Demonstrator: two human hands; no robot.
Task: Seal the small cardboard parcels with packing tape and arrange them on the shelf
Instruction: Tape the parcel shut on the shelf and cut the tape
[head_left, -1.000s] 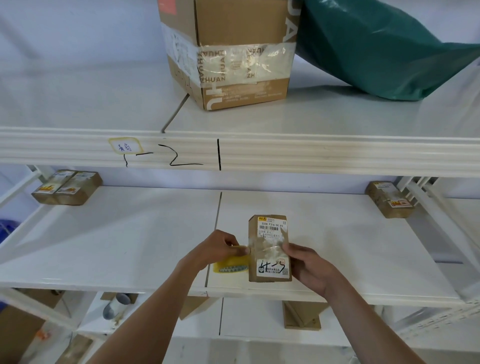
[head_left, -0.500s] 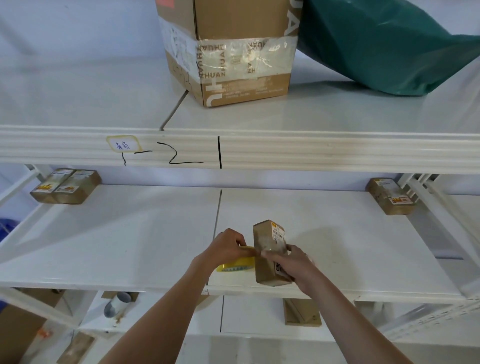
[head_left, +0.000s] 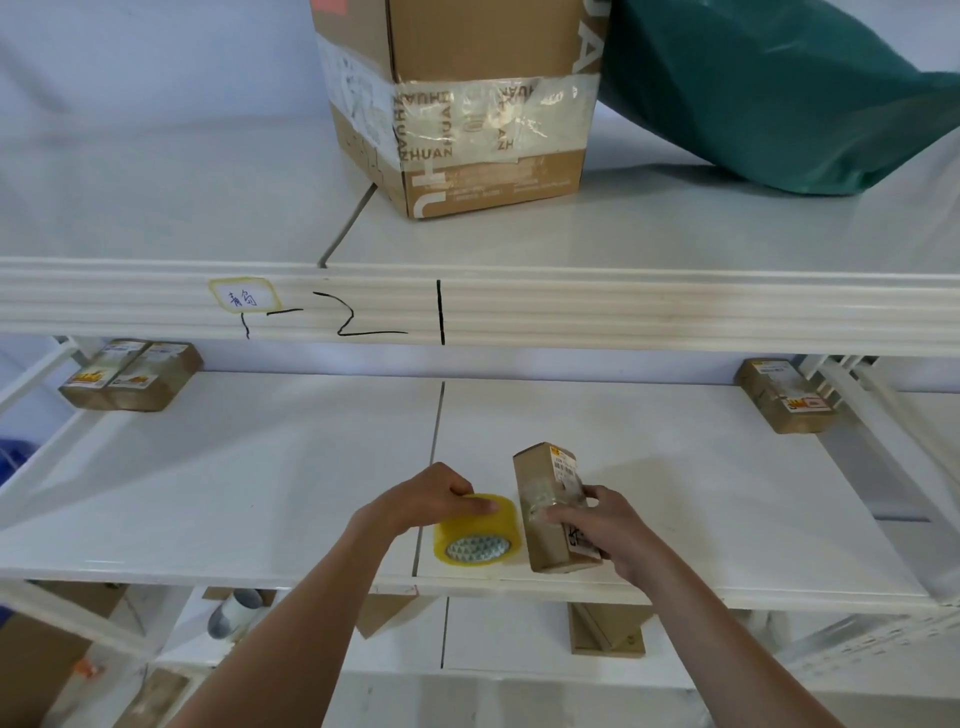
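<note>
On the shelf (head_left: 675, 519), near its front edge, the right hand (head_left: 605, 525) grips the parcel (head_left: 550, 506), fingers curled round it. The left hand (head_left: 426, 499) pinches the tape roll (head_left: 475, 530) just beside. Sealing looks underway; next likely calls for severing the tape.

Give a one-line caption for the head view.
Left hand grips yellow tape roll; right hand holds small parcel on shelf.

Small parcels (head_left: 556, 506): four. Tape roll (head_left: 475, 530): one. Large carton (head_left: 467, 104): one. Green bag (head_left: 779, 93): one.
</note>
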